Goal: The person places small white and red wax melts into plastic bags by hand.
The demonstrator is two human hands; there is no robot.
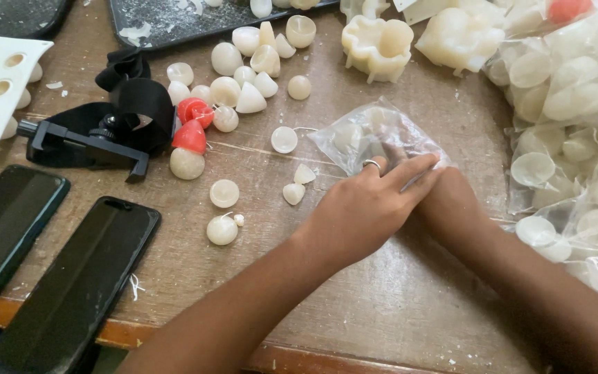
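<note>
at mid-tabletop, the left hand (365, 208) lies flat, fingers extended over the near end of a small clear bag (375, 138) of wax pieces; the bag stretches away toward the far edge. the right hand (451, 201), mostly hidden beneath, has an unclear grip.

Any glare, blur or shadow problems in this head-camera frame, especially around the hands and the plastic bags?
Head view: soft even daylight, weak shadows; mild glare on the clear bag under the left hand and right hand, and on the stacked bags; slight softness overall; phones reflect little.
</note>
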